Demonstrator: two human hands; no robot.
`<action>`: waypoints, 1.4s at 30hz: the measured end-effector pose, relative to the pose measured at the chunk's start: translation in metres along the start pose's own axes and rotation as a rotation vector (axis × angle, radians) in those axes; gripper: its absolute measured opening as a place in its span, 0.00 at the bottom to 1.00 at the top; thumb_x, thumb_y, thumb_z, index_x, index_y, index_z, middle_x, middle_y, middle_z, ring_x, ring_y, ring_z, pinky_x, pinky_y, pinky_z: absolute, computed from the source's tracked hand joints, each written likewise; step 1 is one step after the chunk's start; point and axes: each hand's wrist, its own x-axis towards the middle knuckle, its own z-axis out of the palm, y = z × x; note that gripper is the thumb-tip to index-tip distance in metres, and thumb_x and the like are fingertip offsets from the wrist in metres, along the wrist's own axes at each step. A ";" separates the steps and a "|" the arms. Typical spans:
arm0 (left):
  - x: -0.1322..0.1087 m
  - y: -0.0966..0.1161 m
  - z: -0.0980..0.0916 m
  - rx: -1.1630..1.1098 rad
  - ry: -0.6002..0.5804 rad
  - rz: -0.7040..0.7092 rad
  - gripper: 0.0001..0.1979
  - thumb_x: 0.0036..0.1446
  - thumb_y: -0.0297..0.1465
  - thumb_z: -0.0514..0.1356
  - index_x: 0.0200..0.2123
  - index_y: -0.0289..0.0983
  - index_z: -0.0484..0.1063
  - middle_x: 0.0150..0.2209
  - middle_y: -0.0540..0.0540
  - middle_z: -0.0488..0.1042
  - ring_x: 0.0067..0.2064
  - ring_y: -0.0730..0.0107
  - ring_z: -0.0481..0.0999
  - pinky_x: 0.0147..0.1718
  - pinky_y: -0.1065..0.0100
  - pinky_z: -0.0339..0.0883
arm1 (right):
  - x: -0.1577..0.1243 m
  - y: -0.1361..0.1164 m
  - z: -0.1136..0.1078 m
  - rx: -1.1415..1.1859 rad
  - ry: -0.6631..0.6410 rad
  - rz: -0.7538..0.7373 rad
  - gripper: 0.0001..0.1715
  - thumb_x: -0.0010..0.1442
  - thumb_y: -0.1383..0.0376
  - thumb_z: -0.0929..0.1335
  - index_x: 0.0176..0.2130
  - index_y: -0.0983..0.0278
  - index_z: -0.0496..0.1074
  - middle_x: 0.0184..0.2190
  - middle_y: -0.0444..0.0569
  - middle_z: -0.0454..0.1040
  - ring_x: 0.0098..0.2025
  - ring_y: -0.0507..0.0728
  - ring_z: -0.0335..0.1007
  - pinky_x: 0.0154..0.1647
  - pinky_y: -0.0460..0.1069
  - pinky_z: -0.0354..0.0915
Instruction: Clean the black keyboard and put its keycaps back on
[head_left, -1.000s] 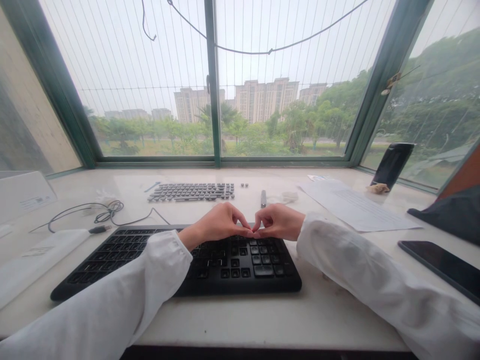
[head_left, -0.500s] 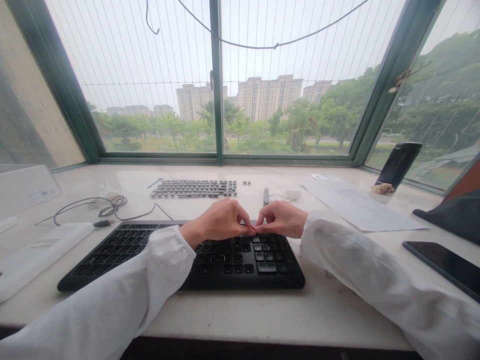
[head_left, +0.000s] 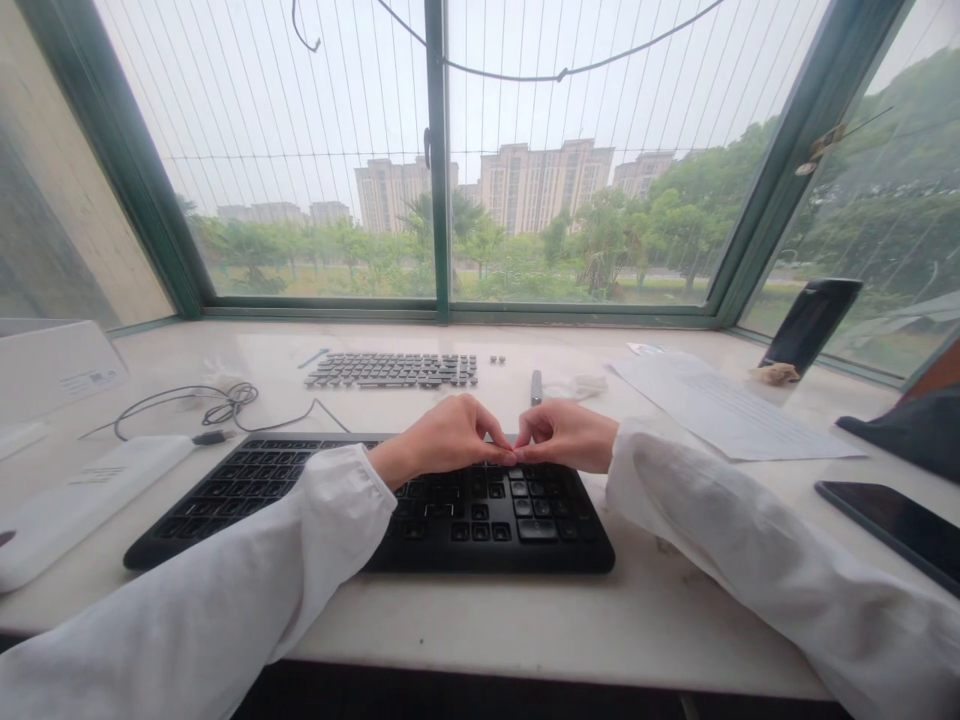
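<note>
A black keyboard point(head_left: 491, 558) lies across the desk in front of me, with most of its keycaps off and bare sockets showing. Keycaps sit on its number pad point(head_left: 536, 528) at the right. Over the top of that pad, my left hand point(head_left: 450, 435) is closed in a pinch, thumb and forefinger together. My right hand point(head_left: 566, 435) pinches from the other side, and the fingertips of both hands meet. Whatever is between them is too small or hidden to name. Loose keycaps point(head_left: 394, 370) lie in rows on the desk behind the keyboard.
A thin cable point(head_left: 240, 395) is coiled at the left, near a white flat box point(head_left: 90, 510). Beyond my right hand are a small dark stick point(head_left: 536, 387) and printed sheets point(head_left: 720, 405). A phone point(head_left: 892, 525) lies far right; a dark upright object point(head_left: 814, 320) leans by the window.
The whole view has shifted slightly. Both hands stay pinched together over the number pad, with hardly any movement.
</note>
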 end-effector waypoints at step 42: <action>0.019 -0.017 0.003 -0.118 -0.099 -0.025 0.14 0.40 0.38 0.68 0.27 0.34 0.76 0.23 0.54 0.70 0.28 0.75 0.64 0.29 0.72 0.54 | 0.007 0.014 0.013 0.082 0.014 -0.096 0.13 0.50 0.58 0.69 0.27 0.64 0.64 0.19 0.37 0.56 0.24 0.49 0.51 0.25 0.47 0.46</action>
